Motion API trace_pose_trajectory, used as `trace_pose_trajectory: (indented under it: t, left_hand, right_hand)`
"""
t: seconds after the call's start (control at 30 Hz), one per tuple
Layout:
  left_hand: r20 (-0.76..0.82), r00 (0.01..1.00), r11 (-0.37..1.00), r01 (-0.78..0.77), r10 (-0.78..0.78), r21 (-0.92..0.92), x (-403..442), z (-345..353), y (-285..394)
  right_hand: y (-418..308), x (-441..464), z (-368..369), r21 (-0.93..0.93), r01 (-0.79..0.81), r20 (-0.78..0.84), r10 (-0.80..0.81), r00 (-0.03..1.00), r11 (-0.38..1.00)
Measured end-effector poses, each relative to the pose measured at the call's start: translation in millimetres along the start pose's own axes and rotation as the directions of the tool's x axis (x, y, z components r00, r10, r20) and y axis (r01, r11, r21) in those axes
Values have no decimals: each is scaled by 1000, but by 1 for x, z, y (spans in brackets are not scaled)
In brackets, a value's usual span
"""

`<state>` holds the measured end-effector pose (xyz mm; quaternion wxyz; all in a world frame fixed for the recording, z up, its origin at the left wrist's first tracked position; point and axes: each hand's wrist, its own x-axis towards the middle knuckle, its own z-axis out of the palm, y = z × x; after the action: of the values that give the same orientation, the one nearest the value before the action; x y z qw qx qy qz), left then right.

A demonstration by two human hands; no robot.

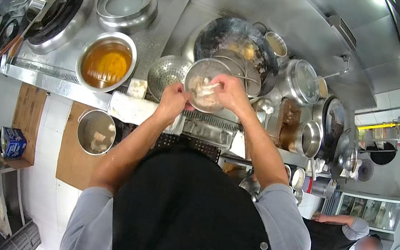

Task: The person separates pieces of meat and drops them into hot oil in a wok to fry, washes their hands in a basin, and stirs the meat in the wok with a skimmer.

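A round metal bowl (196,69) holding pale, meat-like pieces is tilted toward me at the counter's front. My left hand (173,100) is closed on the bowl's near left rim. Inside the bowl, my right hand (231,94) pinches a whitish piece of food (207,90); its exact kind cannot be made out. A perforated metal colander (161,70) stands just left of the bowl, partly behind it. Beyond the bowl sits a large dark wok (215,35) with yellowish residue, and round wire-handled strainers (253,75) lie over its near edge.
Left on the counter are a bowl of amber liquid (107,64) and a lidded pot (127,4). A bucket with pale chunks (97,131) stands lower left over cardboard. Pots (300,81) and an empty-looking saucepan (309,138) line the right. Another person (335,235) stands at right.
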<state>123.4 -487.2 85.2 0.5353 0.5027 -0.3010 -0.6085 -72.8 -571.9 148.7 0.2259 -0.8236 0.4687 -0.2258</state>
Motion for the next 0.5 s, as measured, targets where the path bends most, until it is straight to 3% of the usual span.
trace_pose_trajectory:
  t: [0.07,0.1,0.13,0.27,0.4,0.47,0.5]
  left_hand:
    - [-26,999,998,36,-37,-44,12,-2,-8]
    - [-35,999,998,37,-39,-56,18,-2,-9]
    - [-45,997,995,52,-56,-85,23,-2,-12]
    - [-97,994,986,39,-56,-164,38,-8,-24]
    - [-170,982,977,44,-80,-207,39,-18,-23]
    - [-194,977,976,44,-86,-213,40,-25,-29]
    - [-210,974,976,39,-86,-215,40,-26,-30]
  right_hand:
    - [6,19,-20,187,-196,-36,206,978,963]
    - [15,30,-33,262,-93,-153,137,979,961]
    - [14,45,-58,371,-231,-111,291,950,899]
    - [69,108,-126,522,-138,-236,299,925,841]
    - [168,174,-120,495,-221,-193,354,915,840]
    - [224,200,-97,173,-315,-60,329,942,933]
    - [215,206,-92,44,-382,41,381,924,923]
